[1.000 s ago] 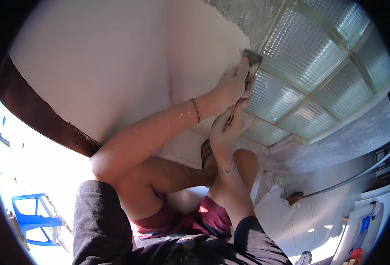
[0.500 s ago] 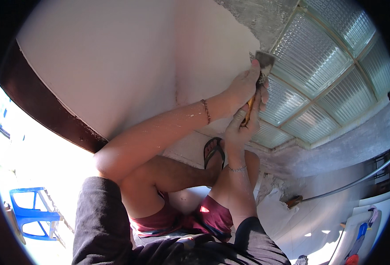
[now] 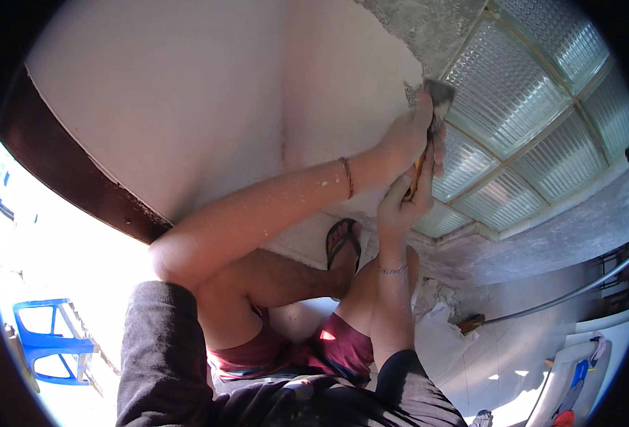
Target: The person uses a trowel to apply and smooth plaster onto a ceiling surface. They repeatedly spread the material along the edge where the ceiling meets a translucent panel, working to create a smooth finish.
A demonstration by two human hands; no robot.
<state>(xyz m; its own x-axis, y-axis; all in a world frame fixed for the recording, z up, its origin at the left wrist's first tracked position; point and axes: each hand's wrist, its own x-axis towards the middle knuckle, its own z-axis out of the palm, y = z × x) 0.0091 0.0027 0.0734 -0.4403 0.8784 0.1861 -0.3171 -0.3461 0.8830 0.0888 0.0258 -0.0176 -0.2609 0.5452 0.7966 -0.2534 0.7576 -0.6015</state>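
Both hands are closed on a putty knife [image 3: 439, 97] with a wide grey metal blade and a yellowish handle. My left hand [image 3: 404, 142] grips it up by the blade, its thumb along the blade's edge. Lower down, my right hand [image 3: 402, 208] wraps the handle, most of which is hidden by fingers. The blade lies over the border between the white plastered wall [image 3: 357, 78] and the glass blocks [image 3: 510, 89]; whether it touches the surface I cannot tell. Rough grey cement [image 3: 432, 32] shows above the blade, along the plaster's ragged edge.
My bent legs and a sandalled foot [image 3: 344, 245] are below my arms. Rubble and a white sheet [image 3: 439, 331] lie on the floor at right, near a long-handled tool [image 3: 535, 307]. A blue plastic stool [image 3: 54, 343] stands at far left, beyond a dark brown edge [image 3: 79, 156].
Both hands and the putty knife have shifted a little to the right, the blade moving further over the glass blocks. My grip looks the same.
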